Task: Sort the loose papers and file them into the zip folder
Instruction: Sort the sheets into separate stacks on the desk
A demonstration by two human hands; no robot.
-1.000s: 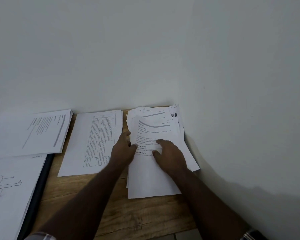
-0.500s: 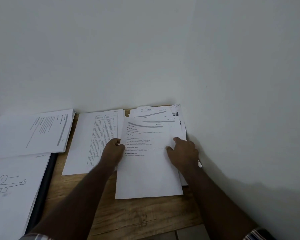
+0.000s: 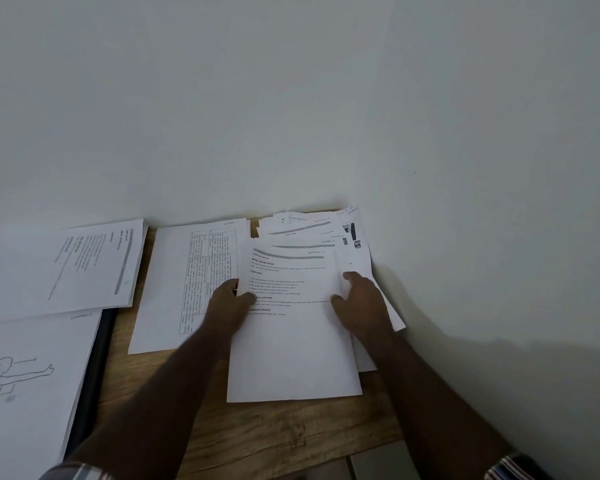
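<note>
Sorting under way: the left hand [image 3: 226, 301] pinches the left edge of the top sheet [image 3: 293, 327], the right hand [image 3: 359, 301] holds its right edge, atop the loose pile [image 3: 312, 230] at the table's [image 3: 257, 431] far right corner. Next, likely, lifting it to a sorted stack [image 3: 184, 282]; the dark folder [image 3: 96, 368] lies near the left edge.

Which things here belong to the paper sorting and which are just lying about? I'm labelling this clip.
Part of the job:
top sheet, gripped by left hand and right hand
loose pile beneath it
table sheet
text stack
figure drawing
dark folder edge, likely the zip folder

Just there:
wooden desk
white wall
</note>
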